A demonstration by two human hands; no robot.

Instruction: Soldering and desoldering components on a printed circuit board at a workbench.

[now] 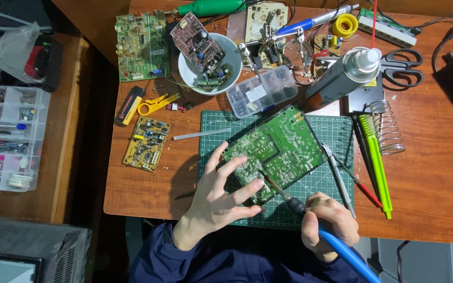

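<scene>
Left hand [217, 202] lay spread open, fingers steadying green rectangular circuit board [276, 152] on green cutting mat [213, 131] near table's front edge; right hand [327, 225] gripped blue-handled soldering iron [310, 217], tip on board.

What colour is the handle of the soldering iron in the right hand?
Blue; the soldering iron handle shows clearly in the head view, gripped by the right hand.

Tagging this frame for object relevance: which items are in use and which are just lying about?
In use: left hand steadying the large green circuit board; right hand holding the blue-handled soldering iron; green cutting mat.

Lying about: white bowl of parts, scissors, spray can, small yellow board, tweezers.
</scene>
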